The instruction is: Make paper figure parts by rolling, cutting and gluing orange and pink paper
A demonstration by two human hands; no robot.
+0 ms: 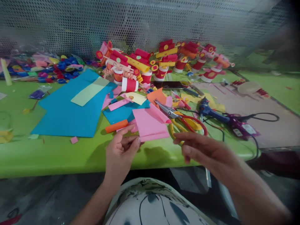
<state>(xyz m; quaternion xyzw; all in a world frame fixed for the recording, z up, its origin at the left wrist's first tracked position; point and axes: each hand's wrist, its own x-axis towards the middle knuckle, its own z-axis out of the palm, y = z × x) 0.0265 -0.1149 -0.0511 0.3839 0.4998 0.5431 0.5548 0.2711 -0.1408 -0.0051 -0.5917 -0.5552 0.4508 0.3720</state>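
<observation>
A sheet of pink paper [150, 122], its upper right end curled into a roll and its near edge folded, is pinched at the lower left corner by my left hand [123, 148]. My right hand [201, 150] is held apart from the sheet on the right, fingers loosely extended and nothing visible in them. Just beyond those fingers lie scissors with red handles [192, 120] and a pair with yellow handles [175, 126]. Beside my left fingers rests an orange paper roll [116, 126]. The blue glue gun [213, 112] lies farther right.
Large blue paper [70, 109] with a pale green strip [90, 90] covers the table's left part. Behind stand several decorated red-and-white paper cups [130, 84]. Bags of colourful pieces [58, 67] sit at the back left. A black cord [257, 117] loops at the right.
</observation>
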